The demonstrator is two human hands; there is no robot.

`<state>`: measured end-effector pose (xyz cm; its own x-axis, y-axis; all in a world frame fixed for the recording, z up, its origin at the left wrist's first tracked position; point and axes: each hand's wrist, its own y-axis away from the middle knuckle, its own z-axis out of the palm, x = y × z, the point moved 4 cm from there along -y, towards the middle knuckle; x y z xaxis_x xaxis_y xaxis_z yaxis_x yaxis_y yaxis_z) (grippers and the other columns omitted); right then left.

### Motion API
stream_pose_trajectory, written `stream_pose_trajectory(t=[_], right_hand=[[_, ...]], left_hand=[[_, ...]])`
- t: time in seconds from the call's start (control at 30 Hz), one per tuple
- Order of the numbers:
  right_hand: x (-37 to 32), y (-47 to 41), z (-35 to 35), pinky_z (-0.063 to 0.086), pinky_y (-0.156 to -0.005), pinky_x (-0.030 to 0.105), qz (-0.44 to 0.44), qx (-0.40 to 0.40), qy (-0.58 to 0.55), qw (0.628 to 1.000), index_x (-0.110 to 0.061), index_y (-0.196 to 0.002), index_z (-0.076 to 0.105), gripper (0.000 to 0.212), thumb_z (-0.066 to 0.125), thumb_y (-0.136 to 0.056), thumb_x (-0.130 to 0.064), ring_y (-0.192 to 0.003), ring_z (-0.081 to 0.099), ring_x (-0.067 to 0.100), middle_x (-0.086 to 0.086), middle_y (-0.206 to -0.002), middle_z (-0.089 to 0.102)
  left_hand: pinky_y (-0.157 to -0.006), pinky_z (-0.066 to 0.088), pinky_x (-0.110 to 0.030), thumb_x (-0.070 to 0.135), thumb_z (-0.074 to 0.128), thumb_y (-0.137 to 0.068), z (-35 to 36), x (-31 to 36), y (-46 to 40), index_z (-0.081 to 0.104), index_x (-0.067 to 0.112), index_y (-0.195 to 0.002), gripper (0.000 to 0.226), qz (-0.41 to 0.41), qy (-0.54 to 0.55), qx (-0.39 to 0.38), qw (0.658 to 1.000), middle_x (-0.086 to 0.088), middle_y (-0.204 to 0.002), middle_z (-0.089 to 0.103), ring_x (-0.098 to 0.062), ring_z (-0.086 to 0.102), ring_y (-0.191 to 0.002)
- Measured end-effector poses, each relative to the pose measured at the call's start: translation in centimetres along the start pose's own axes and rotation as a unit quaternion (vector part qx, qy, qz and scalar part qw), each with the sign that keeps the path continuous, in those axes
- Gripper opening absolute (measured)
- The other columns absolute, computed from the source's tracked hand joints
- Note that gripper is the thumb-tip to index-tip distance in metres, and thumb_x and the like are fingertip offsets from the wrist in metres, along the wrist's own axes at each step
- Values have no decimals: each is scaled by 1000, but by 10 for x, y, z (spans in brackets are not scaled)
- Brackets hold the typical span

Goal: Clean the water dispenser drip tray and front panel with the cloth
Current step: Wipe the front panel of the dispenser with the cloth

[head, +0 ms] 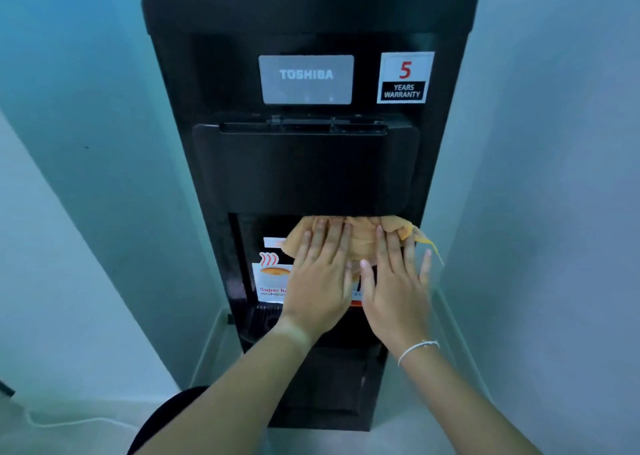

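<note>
Orange-tan and crumpled, the cloth (360,238) sits just below the centre of the frame, pressed against the back wall of the dispensing recess of the black water dispenser (308,21). Both hands lie flat on it with fingers spread and straight, not curled around it: the left hand (320,281) covers its left and lower part, the right hand (394,288) its right part, and the two thumbs nearly meet over the middle of the fabric. Its upper edge disappears under the overhanging tap housing (304,170), and a thin pointed corner sticks out to the right past the right little finger, hanging free beside the recess edge. The fabric looks soft and bunched into folds, brightest between the two hands.

Behind the left hand, a white sticker (272,281) with a red steam mark and the words "Super h..." is partly covered. Lower left of the hands, a ribbed part of the drip tray (261,319) shows, dark and bare. A pale bracelet (417,347) circles the right wrist. Higher on the front panel are a grey TOSHIBA plate (306,79) and a "5 years warranty" sticker (404,77). Pale blue walls (86,108) flank the machine
</note>
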<state>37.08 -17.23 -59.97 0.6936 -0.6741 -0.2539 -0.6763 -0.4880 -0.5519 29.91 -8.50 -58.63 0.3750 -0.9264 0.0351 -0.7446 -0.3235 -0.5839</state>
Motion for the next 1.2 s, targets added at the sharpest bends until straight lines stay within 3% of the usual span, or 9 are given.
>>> stream_pose_trajectory(t=[0.23, 0.37, 0.47, 0.57, 0.63, 0.83, 0.97, 1.1, 1.2], right_hand=[[19, -5, -10, -6, -111, 38, 12, 9, -30, 999, -10, -145, 24, 62, 19, -91, -40, -140, 28, 29, 8, -150, 35], [19, -25, -31, -11, -112, 35, -20, 28, -46, 998, -14, -147, 17, 62, 12, -90, -38, -144, 17, 24, 4, -155, 23], [22, -39, -45, -8, -113, 37, -43, 42, -33, 998, -16, -147, 21, 59, 16, -90, -33, -143, 20, 23, 1, -154, 25], [27, -45, -53, -5, -112, 38, -60, 48, -15, 997, -18, -146, 24, 58, 17, -90, -34, -143, 22, 23, 0, -154, 27], [28, -46, -54, -7, -112, 37, -69, 50, -21, 996, -18, -146, 24, 59, 18, -91, -38, -143, 21, 22, -1, -154, 26], [27, -37, -40, 5, -113, 36, -55, 103, -103, 988, -14, -139, 39, 55, 35, -90, -37, -136, 37, 20, 4, -148, 40], [28, -30, -29, 23, -110, 43, -21, 147, -202, 968, -12, -135, 45, 50, 42, -86, -22, -127, 38, 16, 5, -143, 46], [30, -33, -31, 43, -97, 54, -20, 180, -238, 954, -15, -132, 45, 54, 56, -79, -11, -119, 40, 18, -5, -139, 38], [31, -35, -31, 46, -93, 55, -26, 188, -239, 952, -13, -132, 45, 56, 58, -78, -11, -120, 42, 23, -6, -140, 32]], left_hand=[[-111, 17, -40, 25, 34, -89, 2, 28, -7, 44, 0, -136, 54, -7, 18, -4, 1000, -16, -142, 47, -35, 43, -132], [-115, 19, -37, 24, 37, -86, -4, 37, -14, 43, 2, -137, 56, 4, 40, -4, 999, -14, -142, 47, -32, 46, -130], [-116, 6, -32, 24, 34, -87, -8, 45, -16, 35, 2, -142, 59, 1, 94, 5, 996, -15, -148, 38, -32, 37, -136], [-116, -10, -26, 30, 21, -89, -12, 55, -18, 17, 7, -148, 64, 3, 162, 7, 987, -9, -157, 17, -24, 13, -146], [-116, -11, -26, 32, 19, -90, -10, 57, -19, 15, 8, -149, 64, 5, 168, 7, 986, -7, -157, 14, -22, 9, -146], [-115, 22, -39, 24, 34, -87, 2, 52, -13, 39, 3, -140, 57, -9, 129, 3, 992, -13, -148, 39, -27, 36, -138], [-117, 11, -19, 28, 23, -87, -6, 44, -10, 36, 8, -143, 61, 8, 255, -18, 967, 0, -153, 26, -6, 10, -143], [-105, 37, -23, 14, 32, -87, -19, 22, -12, 55, 12, -129, 48, -73, 353, 74, 930, 1, -130, 46, -12, 46, -121], [-93, 45, -21, 2, 43, -92, -24, 14, -14, 59, 11, -118, 32, -194, 409, 111, 885, 4, -116, 43, -6, 52, -103]])
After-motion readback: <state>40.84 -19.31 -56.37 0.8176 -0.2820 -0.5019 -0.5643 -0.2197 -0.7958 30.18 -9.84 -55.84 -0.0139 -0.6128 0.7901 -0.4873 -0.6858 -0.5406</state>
